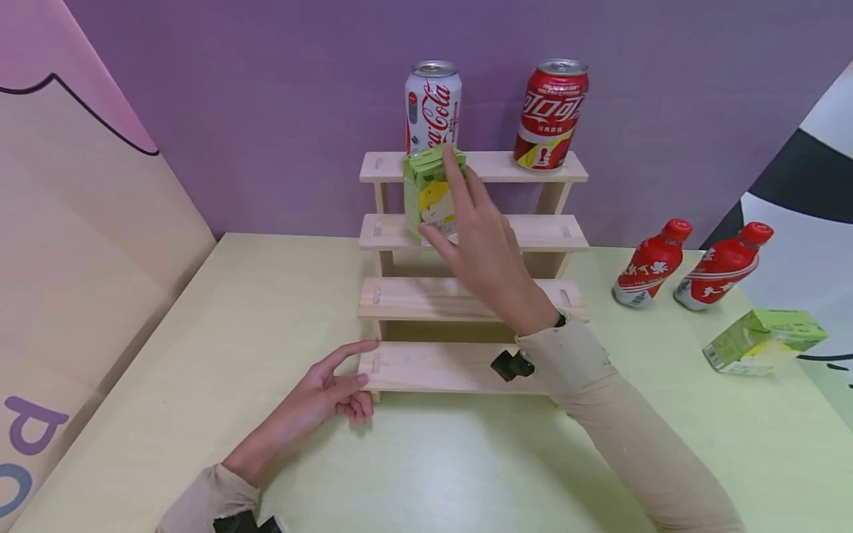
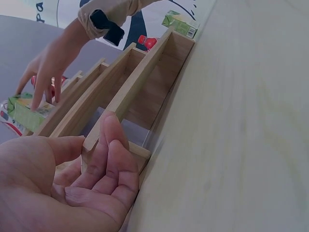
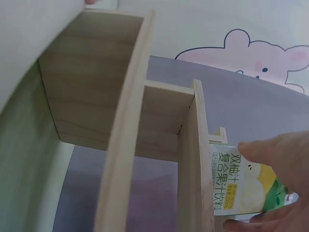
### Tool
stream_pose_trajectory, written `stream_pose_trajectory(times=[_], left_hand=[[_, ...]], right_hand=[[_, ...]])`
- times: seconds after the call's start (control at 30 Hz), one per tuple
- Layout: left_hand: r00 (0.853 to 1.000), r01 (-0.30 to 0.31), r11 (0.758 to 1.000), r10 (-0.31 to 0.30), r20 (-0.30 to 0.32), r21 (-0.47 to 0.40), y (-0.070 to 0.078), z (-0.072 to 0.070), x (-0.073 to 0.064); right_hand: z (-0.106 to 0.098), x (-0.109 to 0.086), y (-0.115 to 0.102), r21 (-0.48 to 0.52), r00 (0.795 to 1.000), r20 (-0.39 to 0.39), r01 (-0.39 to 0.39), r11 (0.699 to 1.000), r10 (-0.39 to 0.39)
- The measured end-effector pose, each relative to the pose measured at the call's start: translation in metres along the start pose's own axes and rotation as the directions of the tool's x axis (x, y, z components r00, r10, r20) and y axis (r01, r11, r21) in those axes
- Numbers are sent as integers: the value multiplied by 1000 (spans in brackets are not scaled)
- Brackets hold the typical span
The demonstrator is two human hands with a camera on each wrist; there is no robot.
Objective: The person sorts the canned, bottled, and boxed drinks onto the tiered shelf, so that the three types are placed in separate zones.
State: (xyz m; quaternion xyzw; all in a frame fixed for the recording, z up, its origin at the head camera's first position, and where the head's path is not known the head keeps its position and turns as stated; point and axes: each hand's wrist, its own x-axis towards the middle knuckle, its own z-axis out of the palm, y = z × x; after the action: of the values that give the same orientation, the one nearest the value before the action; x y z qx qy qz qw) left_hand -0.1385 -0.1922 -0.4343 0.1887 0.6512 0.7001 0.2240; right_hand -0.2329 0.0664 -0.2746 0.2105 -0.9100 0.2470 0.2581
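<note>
The head view looks forward and down on the whole wooden shelf; the 2 wrist views sit close and tilted, left looking along it, right toward a pink wall drawing. All 3 share the held green carton.

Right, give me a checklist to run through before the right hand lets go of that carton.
1. Right hand has hold of the green carton: ok, thumb and fingers are on opposite sides.
2. Carton in line with the second step from the top, left end: ok.
3. Carton's base fully seated on that step: cannot tell.
4. Left hand steadying the wooden stand: ok, it grips the left end of the bottom step.
5. White can and red can upright on the top step: ok.
6. Second carton on the stand: not ok, it is on the table at the right.
</note>
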Motion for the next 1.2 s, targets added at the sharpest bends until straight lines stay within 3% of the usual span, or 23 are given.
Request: stream_pose_trajectory(times=[0.67,1.2], left_hand=[[1000,5,1000,-5,4,13,-1,0,0],[1000,8,1000,-8,-5,13,0,0,0]], right_hand=[[-24,-61,21,-139,994,-36,101,985,-107],[-58,-120,52,-170,989,-116,68,983,-89]])
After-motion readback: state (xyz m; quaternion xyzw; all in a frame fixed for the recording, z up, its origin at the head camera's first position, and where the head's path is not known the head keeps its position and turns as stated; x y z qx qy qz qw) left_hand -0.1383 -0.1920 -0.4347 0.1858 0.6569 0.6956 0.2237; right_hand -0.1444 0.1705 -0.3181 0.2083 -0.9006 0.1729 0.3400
